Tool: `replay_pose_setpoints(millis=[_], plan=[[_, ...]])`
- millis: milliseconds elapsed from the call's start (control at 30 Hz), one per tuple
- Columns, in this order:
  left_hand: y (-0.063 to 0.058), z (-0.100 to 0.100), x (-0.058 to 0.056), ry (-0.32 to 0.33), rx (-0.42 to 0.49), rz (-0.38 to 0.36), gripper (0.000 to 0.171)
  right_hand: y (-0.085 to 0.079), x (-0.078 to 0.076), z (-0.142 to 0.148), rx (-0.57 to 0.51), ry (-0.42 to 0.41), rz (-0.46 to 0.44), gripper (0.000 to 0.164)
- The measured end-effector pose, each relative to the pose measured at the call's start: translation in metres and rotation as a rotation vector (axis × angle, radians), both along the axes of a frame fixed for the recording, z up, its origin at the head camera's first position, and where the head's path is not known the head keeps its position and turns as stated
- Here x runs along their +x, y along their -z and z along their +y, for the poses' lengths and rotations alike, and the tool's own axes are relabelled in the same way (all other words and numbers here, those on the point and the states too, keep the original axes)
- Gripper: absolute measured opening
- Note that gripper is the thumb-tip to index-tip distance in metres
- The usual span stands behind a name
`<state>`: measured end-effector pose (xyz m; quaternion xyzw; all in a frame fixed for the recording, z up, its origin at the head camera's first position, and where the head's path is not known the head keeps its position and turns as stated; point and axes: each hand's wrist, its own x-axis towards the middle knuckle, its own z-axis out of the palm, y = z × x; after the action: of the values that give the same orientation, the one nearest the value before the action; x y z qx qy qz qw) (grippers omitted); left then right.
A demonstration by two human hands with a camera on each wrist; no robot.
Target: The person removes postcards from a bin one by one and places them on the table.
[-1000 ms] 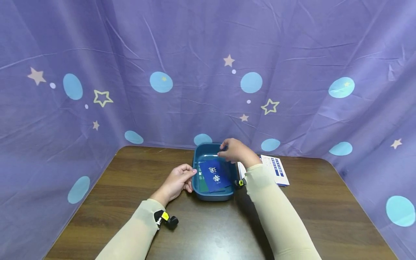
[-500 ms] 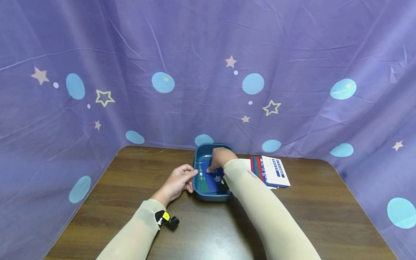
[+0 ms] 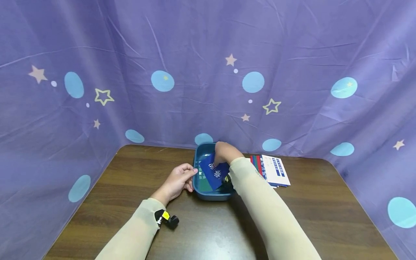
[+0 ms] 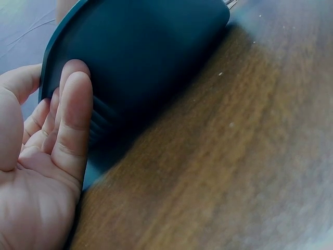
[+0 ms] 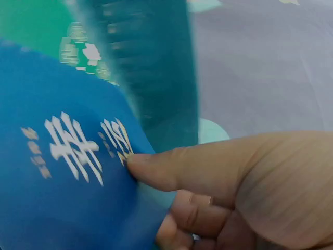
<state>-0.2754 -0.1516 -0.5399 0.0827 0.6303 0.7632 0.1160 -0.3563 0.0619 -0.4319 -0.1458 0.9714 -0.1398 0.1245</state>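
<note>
My right hand (image 3: 226, 151) reaches into a dark blue plastic bin (image 3: 212, 198) and pinches a blue card (image 3: 217, 180) with white characters. In the right wrist view the thumb presses the card's printed face near its edge, with the other fingers behind it. The card is tilted up inside the bin. Under it lies a green card (image 3: 204, 185) with pale print. My left hand (image 3: 177, 180) holds the bin's left rim, its thumb at the rim and fingers against the outer wall, as the left wrist view shows. The right fingertips are hidden in the head view.
To the right of the bin, a fanned row of cards (image 3: 275, 171), white, blue, red and green, lies on the wooden table (image 3: 162, 155). My right forearm partly covers it. A purple curtain (image 3: 195, 108) hangs behind the table.
My right hand has come down from above the bin's far right side onto the blue card and now lifts its far edge. My left hand stays at the rim.
</note>
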Motion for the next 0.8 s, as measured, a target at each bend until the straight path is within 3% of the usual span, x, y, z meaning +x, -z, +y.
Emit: replay_pose_setpoints(millis=[167,300,433,567,800], plan=[[0.001,-0.001,0.000,0.005,-0.006,-0.005,0.014,-0.011,-0.004,0.015,-0.202,-0.002,-0.093,0.033],[0.003,-0.001,-0.001,0.012,0.003,-0.002,0.014,-0.017,-0.002,0.032,-0.378,0.035,-0.119,0.018],[0.002,-0.001,-0.001,0.012,0.003,0.004,0.014,-0.021,0.003,0.055,-0.499,0.048,-0.080,0.012],[0.002,0.000,-0.001,0.014,0.003,-0.001,0.015,-0.018,0.006,0.082,-0.587,0.080,-0.035,0.020],[0.001,0.000,-0.002,0.012,-0.007,-0.003,0.015,-0.011,0.013,0.130,-0.702,0.192,0.025,0.025]])
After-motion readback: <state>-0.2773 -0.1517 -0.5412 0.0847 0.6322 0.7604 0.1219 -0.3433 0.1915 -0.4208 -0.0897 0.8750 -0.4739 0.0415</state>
